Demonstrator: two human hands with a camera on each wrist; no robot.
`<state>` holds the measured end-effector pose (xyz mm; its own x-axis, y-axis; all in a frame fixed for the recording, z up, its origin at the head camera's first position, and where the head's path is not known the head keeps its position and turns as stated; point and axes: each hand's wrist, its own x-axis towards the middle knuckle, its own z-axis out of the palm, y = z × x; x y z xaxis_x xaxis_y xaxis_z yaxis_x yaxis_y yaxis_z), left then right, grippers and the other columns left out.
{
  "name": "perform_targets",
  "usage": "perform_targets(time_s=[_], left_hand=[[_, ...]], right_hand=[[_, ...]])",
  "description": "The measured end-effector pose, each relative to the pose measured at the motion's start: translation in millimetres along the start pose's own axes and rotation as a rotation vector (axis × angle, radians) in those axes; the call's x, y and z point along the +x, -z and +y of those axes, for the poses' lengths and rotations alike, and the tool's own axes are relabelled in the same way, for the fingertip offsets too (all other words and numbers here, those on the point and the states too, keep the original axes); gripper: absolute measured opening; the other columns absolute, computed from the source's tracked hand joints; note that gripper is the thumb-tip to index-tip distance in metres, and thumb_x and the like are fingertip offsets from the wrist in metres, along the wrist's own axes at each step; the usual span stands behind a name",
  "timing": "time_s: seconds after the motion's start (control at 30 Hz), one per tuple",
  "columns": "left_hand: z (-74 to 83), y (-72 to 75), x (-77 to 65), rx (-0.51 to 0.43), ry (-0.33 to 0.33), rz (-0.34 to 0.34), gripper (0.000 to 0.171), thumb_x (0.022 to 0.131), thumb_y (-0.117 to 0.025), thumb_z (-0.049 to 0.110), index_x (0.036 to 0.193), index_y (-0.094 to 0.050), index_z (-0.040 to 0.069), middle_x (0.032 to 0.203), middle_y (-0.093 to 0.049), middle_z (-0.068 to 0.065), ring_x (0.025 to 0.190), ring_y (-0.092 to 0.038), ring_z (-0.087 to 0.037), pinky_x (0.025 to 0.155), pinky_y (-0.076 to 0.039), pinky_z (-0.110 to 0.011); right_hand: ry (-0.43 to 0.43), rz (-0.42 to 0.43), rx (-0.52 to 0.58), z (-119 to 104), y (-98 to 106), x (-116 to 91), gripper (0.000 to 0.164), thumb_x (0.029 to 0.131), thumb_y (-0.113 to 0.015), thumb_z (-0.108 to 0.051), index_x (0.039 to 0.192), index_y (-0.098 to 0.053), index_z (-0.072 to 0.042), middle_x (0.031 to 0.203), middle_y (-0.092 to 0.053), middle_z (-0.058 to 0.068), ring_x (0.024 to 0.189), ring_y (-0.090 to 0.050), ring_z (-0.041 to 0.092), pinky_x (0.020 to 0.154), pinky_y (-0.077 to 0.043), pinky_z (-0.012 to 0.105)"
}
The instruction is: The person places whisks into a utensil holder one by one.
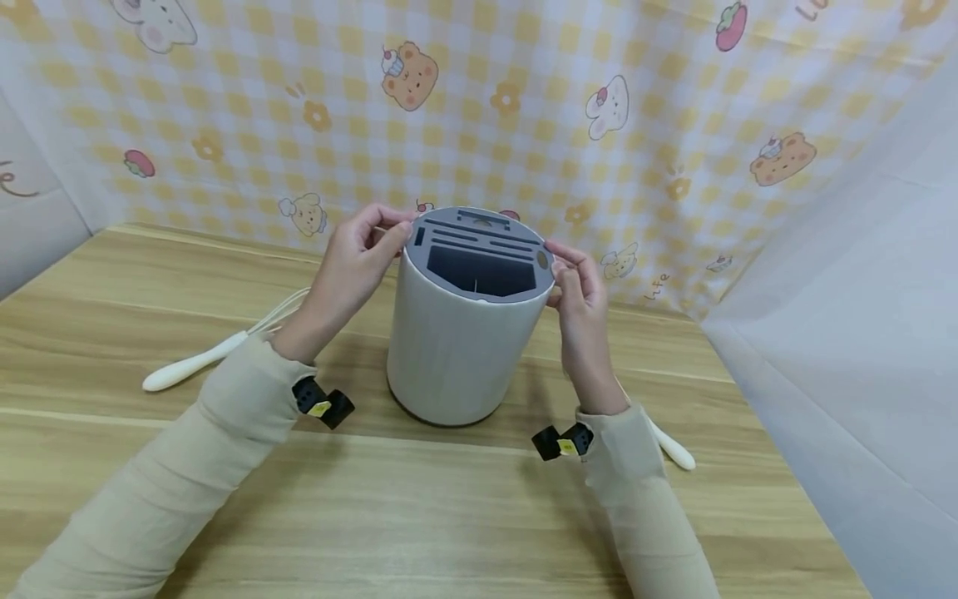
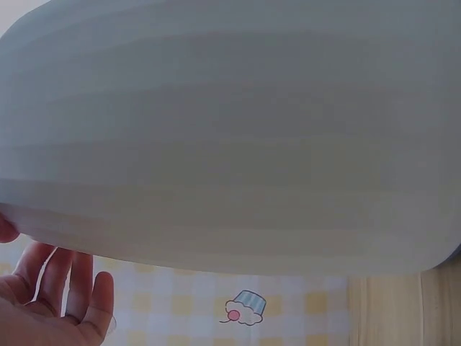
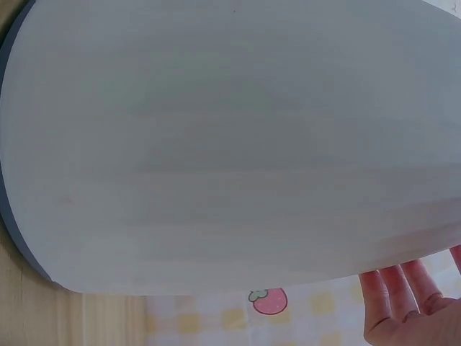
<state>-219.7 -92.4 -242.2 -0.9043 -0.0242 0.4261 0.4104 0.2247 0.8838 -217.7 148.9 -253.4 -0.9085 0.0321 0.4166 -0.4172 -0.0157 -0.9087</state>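
A white holder (image 1: 460, 358) stands at the middle of a wooden table (image 1: 374, 516), its dark base down on the wood. Its round grey top (image 1: 483, 247) has several narrow slots and one large, roughly six-sided opening on the near side. Two hands, well apart, grip its upper rim from opposite sides — the left hand (image 1: 359, 256) pinching one edge, the right hand (image 1: 580, 304) the other, fingers reaching behind. Both sleeves (image 1: 150, 474) are beige, each with a black camera (image 1: 325, 403) at the wrist. A white-handled whisk (image 1: 196, 362) lies beyond the left forearm; another white handle (image 1: 674, 449) shows beside the right. Behind hangs a yellow-checked cloth (image 1: 479, 141) printed with cartoon animals, flowers and strawberries.
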Motion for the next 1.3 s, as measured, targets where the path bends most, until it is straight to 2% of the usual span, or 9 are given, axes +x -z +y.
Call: perform_targets(time_s=[0.3, 0.57, 0.8, 1.1, 1.3], left_hand=[[-0.6, -0.9, -5.3, 0.009, -0.013, 0.005, 0.029, 0.095, -0.049, 0.024, 0.112, -0.06, 0.003, 0.101, -0.06, -0.004, 0.069, -0.046, -0.011, 0.058, -0.037, -0.02], [2.3, -0.1, -10.9, 0.028, -0.028, -0.005, 0.03, 0.095, -0.048, 0.024, 0.113, -0.06, 0.003, 0.091, -0.055, 0.001, 0.067, -0.044, -0.011, 0.054, -0.036, -0.019], [5.2, 0.8, -15.4, 0.031, -0.024, -0.005, 0.029, 0.095, -0.048, 0.025, 0.111, -0.06, 0.003, 0.092, -0.054, 0.001, 0.067, -0.043, -0.012, 0.053, -0.036, -0.019], [9.1, 0.8, -20.6, 0.002, -0.016, -0.02, 0.028, 0.096, -0.048, 0.023, 0.112, -0.058, 0.002, 0.108, -0.058, -0.004, 0.072, -0.044, -0.013, 0.057, -0.036, -0.019], [9.6, 1.4, -23.4, 0.01, -0.012, -0.025, 0.029, 0.096, -0.048, 0.024, 0.112, -0.059, 0.003, 0.107, -0.059, -0.005, 0.074, -0.046, -0.014, 0.058, -0.037, -0.019]], right_hand=[[0.003, 0.0, -0.02, -2.8, 0.1, -6.5, 0.028, 0.094, -0.043, -0.014, 0.118, -0.055, -0.008, 0.111, -0.058, -0.003, 0.092, -0.057, 0.012, 0.068, -0.049, 0.024], [0.018, -0.006, -0.012, -4.0, 0.8, -11.4, 0.027, 0.095, -0.042, -0.013, 0.119, -0.054, -0.009, 0.11, -0.059, -0.002, 0.092, -0.057, 0.013, 0.067, -0.049, 0.023], [0.025, -0.011, -0.011, -5.7, 1.2, -14.8, 0.027, 0.095, -0.043, -0.013, 0.119, -0.055, -0.009, 0.109, -0.059, -0.001, 0.092, -0.058, 0.013, 0.067, -0.05, 0.023], [0.039, -0.007, -0.003, -9.4, 0.9, -20.0, 0.025, 0.094, -0.042, -0.012, 0.115, -0.057, -0.013, 0.105, -0.059, -0.001, 0.089, -0.057, 0.013, 0.065, -0.048, 0.021], [0.051, -0.003, -0.02, -11.0, 0.7, -23.6, 0.025, 0.093, -0.041, -0.01, 0.104, -0.061, -0.019, 0.106, -0.058, -0.001, 0.091, -0.056, 0.014, 0.065, -0.048, 0.02]])
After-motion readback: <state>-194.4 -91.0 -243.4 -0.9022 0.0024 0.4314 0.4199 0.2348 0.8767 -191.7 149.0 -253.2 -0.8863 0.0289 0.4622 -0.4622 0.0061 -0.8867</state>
